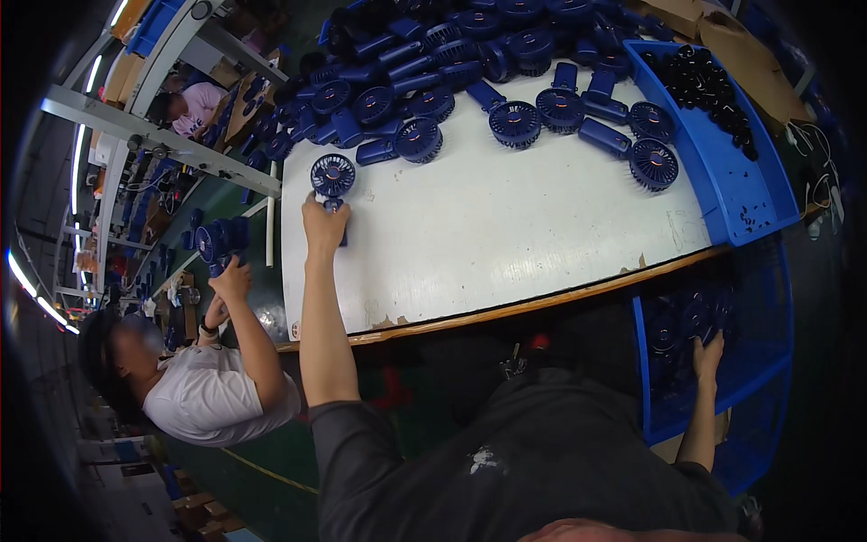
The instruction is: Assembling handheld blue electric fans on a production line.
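- I take the white worktop as my landmark; it spreads ahead of the wearer, its near edge slanting up toward the right.
- The heap of dark blue fans covers the worktop's far side, with a looser scatter along its front.
- A blue crate stands below the worktop's near right corner, with more fans in its shadowed inside.
- A blue tray lies along the worktop's right end, small black parts gathered mostly at its far end.
- My left forearm reaches almost straight over the worktop's near left corner; my right forearm drops past its near right corner into the crate.
- The held fan is over the worktop's left end, round head away from the wearer, handle back toward the near edge, so I read its long axis as roughly following the left forearm. I can't tell if it touches the surface.
- My hands differ: the left hand is closed round that fan's handle; the right hand, far from it, is among the crate's fans, and I can't tell whether it grips one.
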Demonstrator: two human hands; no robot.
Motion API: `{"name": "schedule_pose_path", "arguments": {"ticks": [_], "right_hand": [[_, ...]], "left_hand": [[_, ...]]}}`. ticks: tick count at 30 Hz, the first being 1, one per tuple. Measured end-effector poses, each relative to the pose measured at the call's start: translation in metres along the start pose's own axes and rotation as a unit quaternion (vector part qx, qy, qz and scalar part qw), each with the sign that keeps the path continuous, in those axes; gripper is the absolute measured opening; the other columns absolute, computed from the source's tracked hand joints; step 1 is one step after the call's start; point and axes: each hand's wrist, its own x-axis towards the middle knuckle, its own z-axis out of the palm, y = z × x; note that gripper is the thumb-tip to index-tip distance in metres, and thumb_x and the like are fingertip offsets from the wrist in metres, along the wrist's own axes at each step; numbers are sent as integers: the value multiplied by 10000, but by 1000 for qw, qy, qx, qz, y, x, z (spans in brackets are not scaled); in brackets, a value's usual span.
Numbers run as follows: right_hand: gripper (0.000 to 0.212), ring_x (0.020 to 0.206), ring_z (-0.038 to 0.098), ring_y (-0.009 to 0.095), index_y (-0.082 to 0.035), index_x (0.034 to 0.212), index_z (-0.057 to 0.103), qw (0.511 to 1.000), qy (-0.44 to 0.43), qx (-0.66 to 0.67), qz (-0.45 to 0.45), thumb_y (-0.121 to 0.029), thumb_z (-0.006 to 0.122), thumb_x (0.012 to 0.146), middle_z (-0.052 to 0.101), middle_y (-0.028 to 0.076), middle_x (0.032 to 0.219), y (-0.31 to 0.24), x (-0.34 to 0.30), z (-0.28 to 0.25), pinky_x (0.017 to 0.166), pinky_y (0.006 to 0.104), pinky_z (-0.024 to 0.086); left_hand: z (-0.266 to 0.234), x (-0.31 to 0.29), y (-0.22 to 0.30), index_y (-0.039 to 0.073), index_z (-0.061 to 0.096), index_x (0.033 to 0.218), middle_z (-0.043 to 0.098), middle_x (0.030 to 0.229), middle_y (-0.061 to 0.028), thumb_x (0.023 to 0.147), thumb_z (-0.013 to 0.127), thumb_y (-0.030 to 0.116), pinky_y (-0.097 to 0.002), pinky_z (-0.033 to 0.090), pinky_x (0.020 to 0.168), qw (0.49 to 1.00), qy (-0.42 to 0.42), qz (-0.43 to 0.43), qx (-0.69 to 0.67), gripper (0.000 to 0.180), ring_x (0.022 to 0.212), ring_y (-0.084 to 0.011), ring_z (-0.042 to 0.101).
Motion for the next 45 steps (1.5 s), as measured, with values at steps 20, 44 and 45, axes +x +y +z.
{"name": "schedule_pose_path", "arguments": {"ticks": [20, 44, 45], "right_hand": [[358, 735, 650, 417, 5, 1012, 551, 770, -216, 295, -523, -281, 719, 875, 639, 222, 828, -391, -87, -147, 637, 471, 531], [247, 759, 596, 128, -22, 1057, 630, 912, -35, 331, -239, -77, 671, 819, 633, 38, 853, -300, 269, -187, 626, 282, 475], [299, 744, 575, 100, -36, 1126, 617, 860, -112, 418, -269, -80, 665, 834, 609, 15, 822, -330, 217, -195, 627, 256, 462]], "left_hand": [[61, -224, 275, -43, 471, 1318, 632, 1160, -218, 959, 411, 662, -481, 464, 1042, 448, -417, -255, -748, 793, 1198, -358, 569], [42, -231, 261, -87, 482, 1177, 641, 863, -154, 844, 707, 24, -323, 613, 569, 605, -347, -174, -695, 417, 818, -237, 672], [40, -232, 268, -98, 467, 1223, 640, 919, -159, 861, 707, 41, -317, 624, 594, 608, -320, -177, -705, 456, 819, -230, 671]]}}
